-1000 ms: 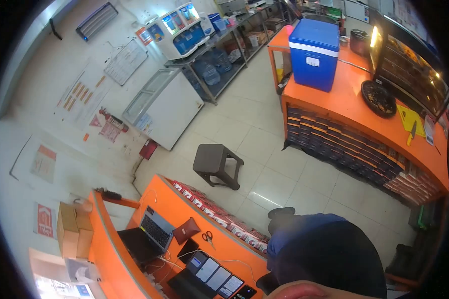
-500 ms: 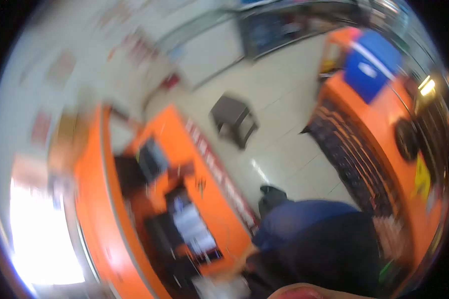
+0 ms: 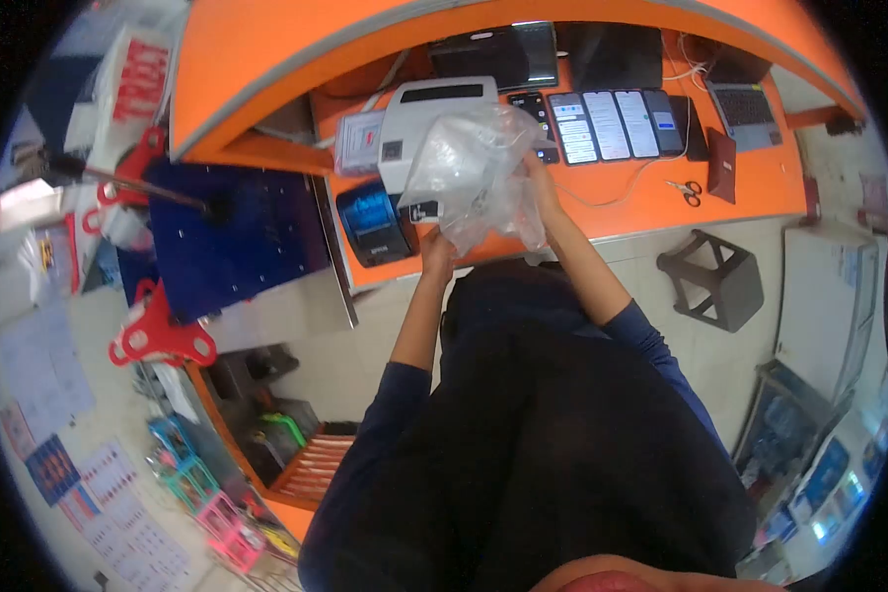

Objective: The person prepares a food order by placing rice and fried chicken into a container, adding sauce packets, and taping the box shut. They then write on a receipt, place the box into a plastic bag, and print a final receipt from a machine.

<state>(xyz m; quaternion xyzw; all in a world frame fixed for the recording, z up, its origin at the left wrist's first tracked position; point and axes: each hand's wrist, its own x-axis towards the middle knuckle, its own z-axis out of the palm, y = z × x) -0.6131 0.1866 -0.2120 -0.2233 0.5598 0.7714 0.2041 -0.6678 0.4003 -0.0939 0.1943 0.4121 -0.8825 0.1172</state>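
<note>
A clear, crumpled plastic bag [image 3: 474, 168] hangs between my two hands above the front of the orange desk [image 3: 602, 212]. My left hand [image 3: 436, 253] grips its lower left edge, close to a black and blue printer [image 3: 375, 225]. On the bag's right side, my right hand [image 3: 540, 183] holds it, with the fingers partly hidden behind the plastic. Behind the bag is a white label printer [image 3: 439, 94]. Several lit phones [image 3: 605, 125] lie side by side to the right of the bag.
Scissors [image 3: 686, 192], a dark red wallet [image 3: 721, 166] and a laptop [image 3: 745, 109] are on the desk's right side. A dark stool [image 3: 712, 281] stands on the floor at right. A blue board [image 3: 237, 242] is at left; an orange shelf edge [image 3: 503, 20] arches overhead.
The view has swung from the room's floor and counters to the desk. Both hands and the plastic bag now show near the middle; earlier they were blurred or out of sight.
</note>
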